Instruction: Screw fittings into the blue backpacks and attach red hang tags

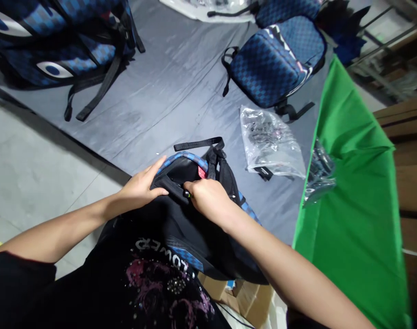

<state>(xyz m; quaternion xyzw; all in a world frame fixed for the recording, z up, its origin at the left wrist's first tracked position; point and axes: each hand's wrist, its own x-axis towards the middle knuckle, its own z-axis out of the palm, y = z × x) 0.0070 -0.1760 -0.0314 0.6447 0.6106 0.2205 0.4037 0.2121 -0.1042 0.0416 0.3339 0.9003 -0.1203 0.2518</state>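
A black backpack (225, 251) with blue checkered trim lies against my body at the table's front edge, its opening facing up. My left hand (141, 185) grips the left rim of that opening, thumb inside and fingers along the checkered edge. Over the opening, my right hand (208, 198) is closed around a small black and green tool (187, 193); most of it is hidden in my fist, so its kind is unclear. A red patch (202, 172) shows inside the bag. A black strap (198, 144) stretches out behind it on the table.
Blue checkered backpacks (268, 66) stand at the back right; others with eye designs (54, 70) are at the far left. A clear plastic bag (272, 144) lies right of my backpack. Green cloth (355, 192) borders the grey table (181, 91). Below is an open cardboard box (251, 301).
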